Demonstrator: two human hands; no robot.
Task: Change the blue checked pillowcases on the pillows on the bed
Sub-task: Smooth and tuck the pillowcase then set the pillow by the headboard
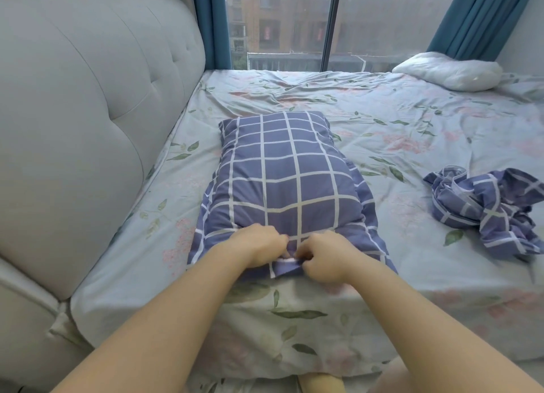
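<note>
Bedding fills most of the view: the bed (382,122) wears a pale floral sheet, with a grey padded headboard (88,113) along its left side and a window (382,19) beyond the far edge. Lengthwise in the middle lies the checked pillow (282,172), its blue case full at the far end and slack and flat at the end nearest the person. To the right, well apart from it, a crumpled pillowcase (482,207) of the same check sits in a heap, and a bare white pillow (450,70) rests in the far right corner. The left hand (259,247) and right hand (323,257) meet close together at the near hem (287,267), fingers curled in and pinching a small fold of cloth between them. The work in hand appears to be at the case's opening, and it would go best with the two layers of the hem parted cleanly first, each hand taking one layer rather than both. The hands should then move outward toward the corners, so the mouth opens evenly and the pillow inside does not bunch. A light pull toward the bed's edge should keep the slack cloth taut. Whether the opening has a zip, buttons or a plain flap cannot be made out, since the fingertips of the left hand are hidden behind its back. Nor is it clear whether this case is going on or coming off.
</note>
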